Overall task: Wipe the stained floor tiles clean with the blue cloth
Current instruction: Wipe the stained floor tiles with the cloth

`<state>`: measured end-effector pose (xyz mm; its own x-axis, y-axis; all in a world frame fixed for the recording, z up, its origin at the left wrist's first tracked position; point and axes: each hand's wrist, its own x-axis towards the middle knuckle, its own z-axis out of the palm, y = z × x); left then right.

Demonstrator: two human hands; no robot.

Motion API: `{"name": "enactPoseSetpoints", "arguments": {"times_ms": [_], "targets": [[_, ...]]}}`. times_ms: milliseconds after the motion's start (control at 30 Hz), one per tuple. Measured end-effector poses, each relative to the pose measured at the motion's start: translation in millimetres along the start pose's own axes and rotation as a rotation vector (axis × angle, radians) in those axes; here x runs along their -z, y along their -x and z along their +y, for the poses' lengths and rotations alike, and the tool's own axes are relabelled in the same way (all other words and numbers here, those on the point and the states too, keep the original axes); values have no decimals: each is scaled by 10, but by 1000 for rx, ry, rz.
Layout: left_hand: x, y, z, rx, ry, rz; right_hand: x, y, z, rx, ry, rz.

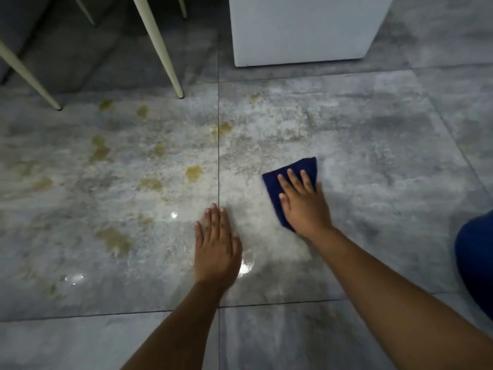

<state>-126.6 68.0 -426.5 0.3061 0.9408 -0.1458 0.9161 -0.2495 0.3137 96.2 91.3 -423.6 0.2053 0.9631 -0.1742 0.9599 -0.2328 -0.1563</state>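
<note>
A dark blue cloth (pixel 301 166) lies flat on the grey floor tiles (pixel 373 161), right of the vertical grout line. My right hand (pixel 304 201) presses down on it with straight, spread fingers, covering its near half. My left hand (pixel 217 244) rests flat on the floor beside the grout line, fingers straight, holding nothing. Yellow-brown stains (pixel 194 172) dot the left tile, with more stains (pixel 114 239) nearer me and a few at the grout line (pixel 222 129). The tile around the cloth looks pale and smeared.
Cream chair legs (pixel 170 62) (pixel 34 84) stand on the floor at the back left. A white box-like cabinet (pixel 306 30) sits at the back centre-right. My blue-clad knee (pixel 477 260) is at the right edge. Wet glints show near my left hand.
</note>
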Motion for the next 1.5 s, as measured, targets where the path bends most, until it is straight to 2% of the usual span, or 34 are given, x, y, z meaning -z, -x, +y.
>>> {"name": "enactPoseSetpoints", "arguments": {"times_ms": [100,167,267,367,467,600,700,833,900,1000,1100,1167,1200,1267,1333,1367,1433,1500], "targets": [[26,-363,75,-19,11,50,50,-22,377,-189,12,93],[38,-612,141,-9,42,84,-9,137,370,-228,1,160],[49,-1017,210,-29,57,117,-52,26,121,-6,6,147],[54,-1392,260,-39,-8,104,42,-590,-110,228,27,67],[-4,-1599,284,25,23,85,160,-1268,26,152,77,48],[-80,-1645,282,63,-1,104,188,-1482,412,60,151,173],[-53,-1652,327,79,2,109,192,-1502,337,169,122,135],[-46,-1605,345,90,-29,79,224,-2071,-68,352,69,28],[-61,-1630,322,95,-32,92,266,-2506,-218,292,38,38],[-78,-1661,319,85,-37,105,388,-2948,-106,65,14,111],[-67,-1664,323,81,-48,96,441,-2875,179,-281,-73,150],[-57,-1660,321,79,-68,84,352,-2600,150,-394,-71,157],[-52,-1658,333,82,-73,78,287,-2467,65,-346,-55,181],[-48,-1656,343,93,-77,84,230,-2397,-197,-113,-54,184],[-64,-1657,331,92,-82,89,310,-2670,-372,110,-75,107],[-75,-1655,324,90,-90,85,369,-2864,-357,155,-67,65],[-84,-1655,316,92,-90,97,477,-3209,-140,76,-44,47],[-73,-1665,319,89,-82,104,534,-3301,165,-143,-58,101]]}}
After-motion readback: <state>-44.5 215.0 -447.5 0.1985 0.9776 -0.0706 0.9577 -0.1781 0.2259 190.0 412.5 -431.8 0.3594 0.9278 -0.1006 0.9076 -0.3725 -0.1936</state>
